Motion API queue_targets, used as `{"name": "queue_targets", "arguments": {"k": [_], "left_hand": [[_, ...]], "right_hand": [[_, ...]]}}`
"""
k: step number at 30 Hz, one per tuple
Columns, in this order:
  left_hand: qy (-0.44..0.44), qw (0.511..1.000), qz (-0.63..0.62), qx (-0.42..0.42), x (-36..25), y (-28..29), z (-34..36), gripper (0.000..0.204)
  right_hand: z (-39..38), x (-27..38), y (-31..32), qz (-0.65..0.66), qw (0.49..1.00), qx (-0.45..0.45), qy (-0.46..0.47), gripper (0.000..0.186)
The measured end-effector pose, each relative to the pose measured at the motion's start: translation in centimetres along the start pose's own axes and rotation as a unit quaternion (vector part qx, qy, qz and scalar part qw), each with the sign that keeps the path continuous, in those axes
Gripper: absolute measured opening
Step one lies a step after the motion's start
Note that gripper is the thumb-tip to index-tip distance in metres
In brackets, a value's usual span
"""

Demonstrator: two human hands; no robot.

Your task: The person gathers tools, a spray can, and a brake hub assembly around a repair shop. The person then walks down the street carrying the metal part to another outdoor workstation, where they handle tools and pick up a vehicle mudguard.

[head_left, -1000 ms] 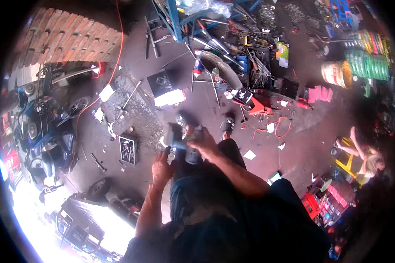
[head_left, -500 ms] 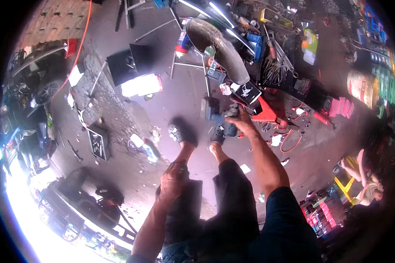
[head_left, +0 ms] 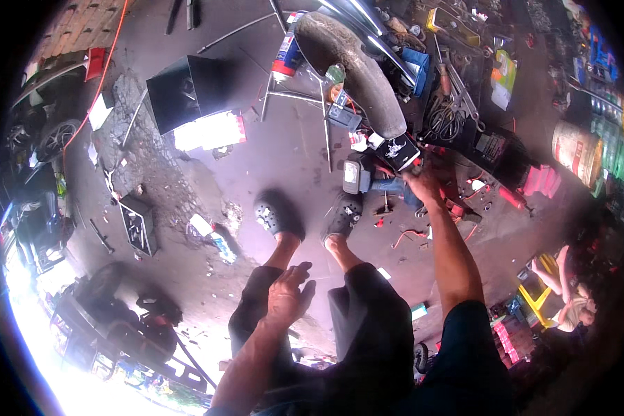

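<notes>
My left hand [head_left: 290, 295] hovers over my left knee with its fingers stretched and thumb apart, holding nothing. My right hand [head_left: 423, 184] reaches forward, its fingers bent round the right end of a blue and grey cordless power tool [head_left: 388, 185]. The tool's grey block-shaped end points left, just ahead of my right shoe [head_left: 342, 215]. Its exact kind is unclear, and my fingers partly hide it. Directly beyond sits a black box with a white emblem [head_left: 399, 151]. A red metal piece [head_left: 457, 202] shows partly behind my right wrist.
A curved grey fender-like part [head_left: 367, 83] rests on a metal-legged stand [head_left: 327, 128]. Wrenches [head_left: 461, 90] and a black case [head_left: 492, 144] lie to the right. A black open box [head_left: 175, 96] is at far left. One person [head_left: 572, 305] sits by a yellow stool [head_left: 536, 303] at right.
My right hand and the power tool have moved right, toward the red metal piece. My left hand has lifted from my left leg and its fingers have spread. The view has shifted slightly.
</notes>
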State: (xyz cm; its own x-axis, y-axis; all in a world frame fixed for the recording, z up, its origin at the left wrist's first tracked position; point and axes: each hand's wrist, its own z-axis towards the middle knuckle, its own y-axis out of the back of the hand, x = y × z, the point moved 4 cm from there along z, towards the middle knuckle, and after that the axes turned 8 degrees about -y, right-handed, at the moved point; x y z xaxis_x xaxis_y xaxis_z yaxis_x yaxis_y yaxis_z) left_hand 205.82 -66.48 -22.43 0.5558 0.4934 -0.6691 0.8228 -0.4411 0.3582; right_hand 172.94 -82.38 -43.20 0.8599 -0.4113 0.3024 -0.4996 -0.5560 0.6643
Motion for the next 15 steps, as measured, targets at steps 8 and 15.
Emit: {"name": "queue_targets", "arguments": {"k": [8,15], "left_hand": [[-0.024,0.999,-0.012,-0.046,2.4,0.8,1.1,0.031],[0.054,0.996,0.013,-0.063,8.2,0.6,-2.1,0.038]], "right_hand": [[10.1,3.5,-1.8,0.204,0.967,-0.053,-0.146,0.05],[-3.2,15.2,-2.6,0.527,0.8,0.134,-0.254,0.019]]}}
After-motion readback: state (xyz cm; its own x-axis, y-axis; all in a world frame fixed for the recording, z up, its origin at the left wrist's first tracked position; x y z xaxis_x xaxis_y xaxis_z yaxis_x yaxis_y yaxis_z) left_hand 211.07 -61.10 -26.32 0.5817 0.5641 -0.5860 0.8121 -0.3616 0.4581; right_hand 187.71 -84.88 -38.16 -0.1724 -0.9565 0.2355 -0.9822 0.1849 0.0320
